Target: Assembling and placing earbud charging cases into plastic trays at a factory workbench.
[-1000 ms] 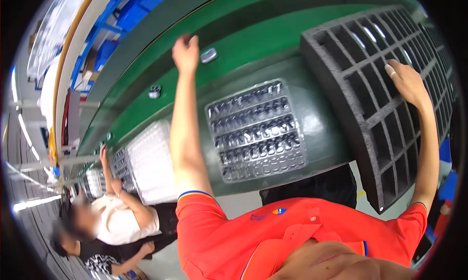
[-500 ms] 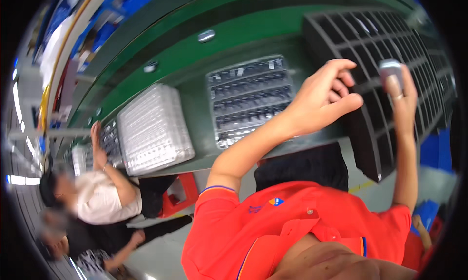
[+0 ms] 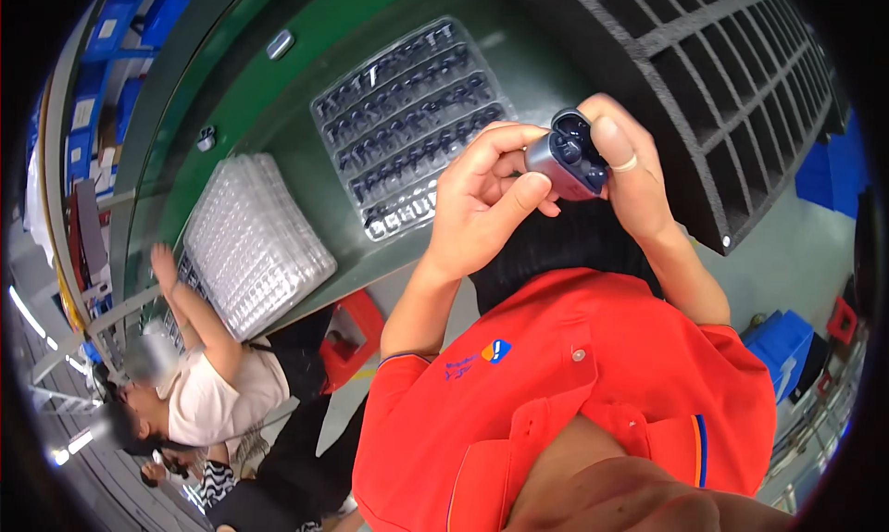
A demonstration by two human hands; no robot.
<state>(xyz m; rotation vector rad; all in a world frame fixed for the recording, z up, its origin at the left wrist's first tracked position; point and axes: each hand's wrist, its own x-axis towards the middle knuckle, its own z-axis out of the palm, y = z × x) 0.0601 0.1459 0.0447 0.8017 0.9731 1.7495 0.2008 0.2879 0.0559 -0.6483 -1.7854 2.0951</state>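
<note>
Sitting between both hands (image 3: 482,199) — seemingly an earbud case (image 3: 558,173).

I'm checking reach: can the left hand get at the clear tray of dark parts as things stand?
Likely yes: the tray lies beyond the left hand with no visible obstacle, though that hand holds the open case.

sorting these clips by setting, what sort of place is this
Likely a factory assembly or packing line: a long green bench bears a clear tray of small dark parts and a stack of clear trays, with a co-worker alongside.
</note>
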